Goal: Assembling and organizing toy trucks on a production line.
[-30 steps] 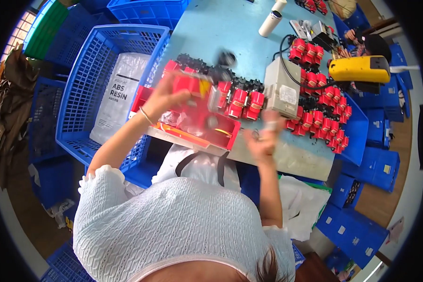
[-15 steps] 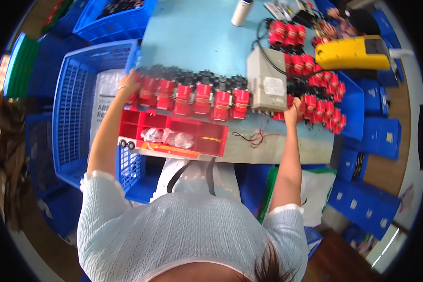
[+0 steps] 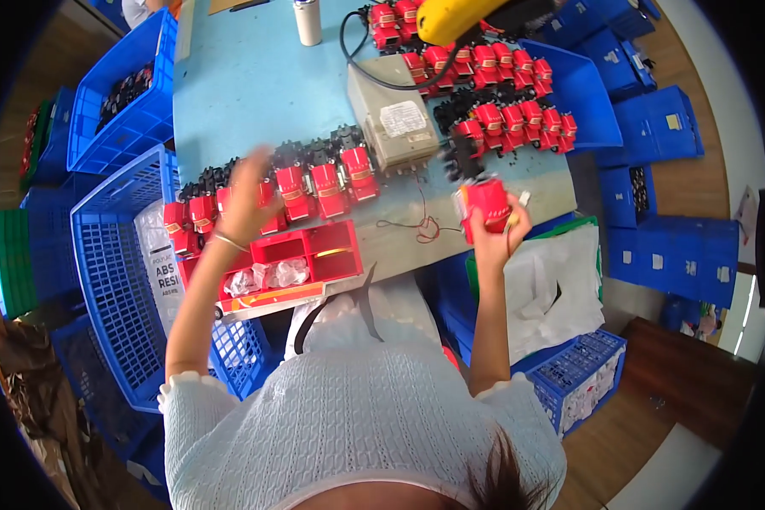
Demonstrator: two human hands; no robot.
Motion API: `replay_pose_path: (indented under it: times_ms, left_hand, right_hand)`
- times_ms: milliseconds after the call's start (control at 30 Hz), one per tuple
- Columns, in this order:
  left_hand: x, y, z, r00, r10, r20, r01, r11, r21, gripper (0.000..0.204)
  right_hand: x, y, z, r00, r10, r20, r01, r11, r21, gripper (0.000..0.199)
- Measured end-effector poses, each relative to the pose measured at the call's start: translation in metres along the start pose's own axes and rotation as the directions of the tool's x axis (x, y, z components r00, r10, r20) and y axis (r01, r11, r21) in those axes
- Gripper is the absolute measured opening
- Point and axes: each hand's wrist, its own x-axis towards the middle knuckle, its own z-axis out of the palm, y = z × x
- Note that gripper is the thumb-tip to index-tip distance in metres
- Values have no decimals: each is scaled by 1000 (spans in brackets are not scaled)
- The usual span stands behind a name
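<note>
My right hand (image 3: 493, 236) grips a red toy truck cab (image 3: 487, 200) with a black chassis, lifted at the table's right front. My left hand (image 3: 251, 204), smeared by motion, is over a row of similar toy trucks (image 3: 325, 183); whether its fingers are closed on one cannot be told. Below that row, at the table's front edge, lies a red toy trailer (image 3: 280, 246) with open compartments, some holding crumpled clear plastic (image 3: 282, 272). A beige metal box (image 3: 391, 110) stands between the row and more red toy trucks (image 3: 506, 119) on the right.
Thin red and black wires (image 3: 425, 228) lie on the table (image 3: 255, 85). A white bottle (image 3: 308, 24) stands farther back, near a yellow tool (image 3: 459, 17) with a black cable. Blue crates flank the table, including a tall basket (image 3: 115, 246) on the left and a bin (image 3: 599, 110) on the right.
My right hand has brought a toy truck out from beside the metal box toward me. My left hand has shifted from the row's left end to farther along it. The view has turned right.
</note>
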Motion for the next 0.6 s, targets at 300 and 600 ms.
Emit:
replay_pose_path:
  times_ms: [300, 600]
  left_hand:
    - [-11, 156, 29, 771, 444, 458, -197, 848, -491, 78]
    - [-62, 174, 39, 818, -177, 547, 461, -367, -808, 56]
  right_hand:
    - [-7, -109, -55, 825, -511, 242, 415, 838, 354, 44]
    - [-4, -160, -44, 701, -61, 710, -493, 679, 545, 23]
